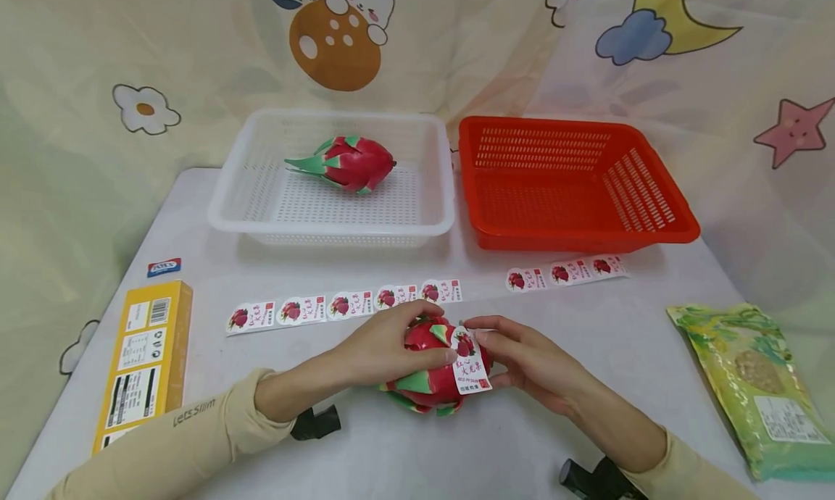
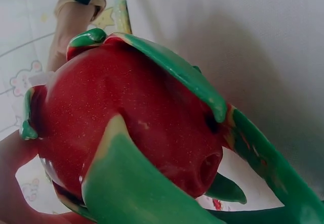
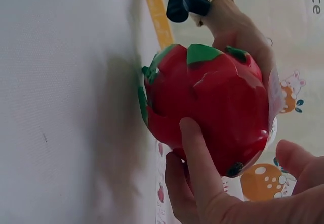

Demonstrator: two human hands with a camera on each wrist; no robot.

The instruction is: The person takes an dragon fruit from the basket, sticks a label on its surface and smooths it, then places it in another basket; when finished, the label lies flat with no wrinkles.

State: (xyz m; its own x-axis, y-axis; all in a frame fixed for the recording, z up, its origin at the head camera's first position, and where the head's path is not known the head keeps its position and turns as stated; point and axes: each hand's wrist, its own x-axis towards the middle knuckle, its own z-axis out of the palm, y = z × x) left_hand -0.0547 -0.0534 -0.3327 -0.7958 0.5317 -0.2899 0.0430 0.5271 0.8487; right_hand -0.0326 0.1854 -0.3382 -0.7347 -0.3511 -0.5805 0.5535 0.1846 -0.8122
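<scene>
A red dragon fruit (image 1: 427, 384) with green scales is between both hands over the near middle of the table. My left hand (image 1: 385, 348) grips it from the left, the thumb lying across its top at the edge of a white printed label (image 1: 471, 362). The label lies over the fruit's upper right side. From the right, my right hand (image 1: 538, 362) curls its fingers around the fruit's end, fingertips by the label's top edge. In the right wrist view, two fingers (image 3: 197, 153) rest against the red skin while another digit stands apart. Green scales fill the left wrist view's foreground.
A white basket (image 1: 333, 228) holding another dragon fruit (image 1: 359, 163) stands at the back, beside a red basket (image 1: 580, 235). Label strips (image 1: 349, 304) (image 1: 567, 272) lie before them. A yellow box (image 1: 140, 362) is at left, a green-yellow bag (image 1: 750, 384) at right.
</scene>
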